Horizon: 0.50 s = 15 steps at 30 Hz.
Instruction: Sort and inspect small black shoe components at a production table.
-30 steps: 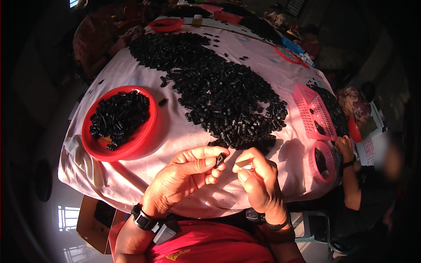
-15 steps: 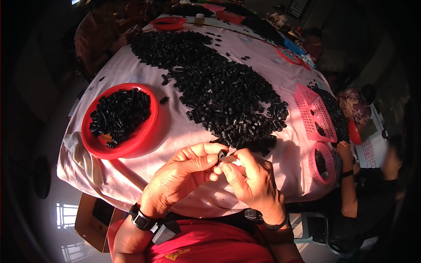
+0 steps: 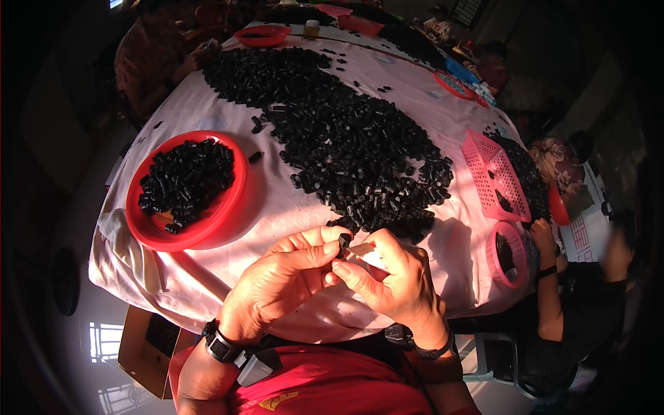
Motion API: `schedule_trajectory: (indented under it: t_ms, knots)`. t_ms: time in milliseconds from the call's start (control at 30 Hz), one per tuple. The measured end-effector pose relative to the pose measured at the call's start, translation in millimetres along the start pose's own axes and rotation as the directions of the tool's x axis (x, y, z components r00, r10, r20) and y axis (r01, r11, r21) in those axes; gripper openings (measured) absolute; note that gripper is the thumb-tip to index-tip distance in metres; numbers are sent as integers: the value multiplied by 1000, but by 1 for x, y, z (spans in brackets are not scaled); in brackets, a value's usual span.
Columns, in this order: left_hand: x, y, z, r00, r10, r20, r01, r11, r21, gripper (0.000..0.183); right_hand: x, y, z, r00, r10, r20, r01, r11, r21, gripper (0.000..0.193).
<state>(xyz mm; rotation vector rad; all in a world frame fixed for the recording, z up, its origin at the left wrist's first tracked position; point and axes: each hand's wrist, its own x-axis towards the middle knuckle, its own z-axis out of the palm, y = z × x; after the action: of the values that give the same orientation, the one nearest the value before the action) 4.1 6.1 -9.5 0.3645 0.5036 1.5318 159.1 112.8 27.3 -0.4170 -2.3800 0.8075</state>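
Note:
My left hand [image 3: 287, 277] pinches a small black plastic piece [image 3: 344, 242] between thumb and forefinger. My right hand [image 3: 391, 280] meets it fingertip to fingertip and holds a thin pale sliver [image 3: 361, 247] against that piece. Both hands hover over the near edge of a table with a pink cloth [image 3: 277, 207]. Just beyond them lies a large heap of small black plastic pieces [image 3: 346, 138]. A red bowl [image 3: 228, 207] holding more black pieces stands to the left of my left hand.
A pink slotted basket [image 3: 494, 176] and a round pink basket [image 3: 508, 256] sit at the right edge, where another person's hand [image 3: 541, 232] works. More red dishes [image 3: 263, 34] stand at the far end. A cardboard box [image 3: 149, 346] sits on the floor at lower left.
My two hands have closed together, the right hand moving left until its fingertips meet the black piece held by the left. The bowl and heap have not moved.

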Motion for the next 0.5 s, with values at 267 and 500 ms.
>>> schedule_trajectory:
  t_ms: [267, 500]
  knots:
    - [-2, 1, 11, 999, -19, 30, 19, 1000, 6, 28, 2, 5, 2, 996, -80, -36, 78, 994, -73, 36]
    - [-1, 0, 9, 999, -32, 24, 31, 998, 46, 28, 1, 4, 0, 989, -126, -71, 110, 974, -198, 40]
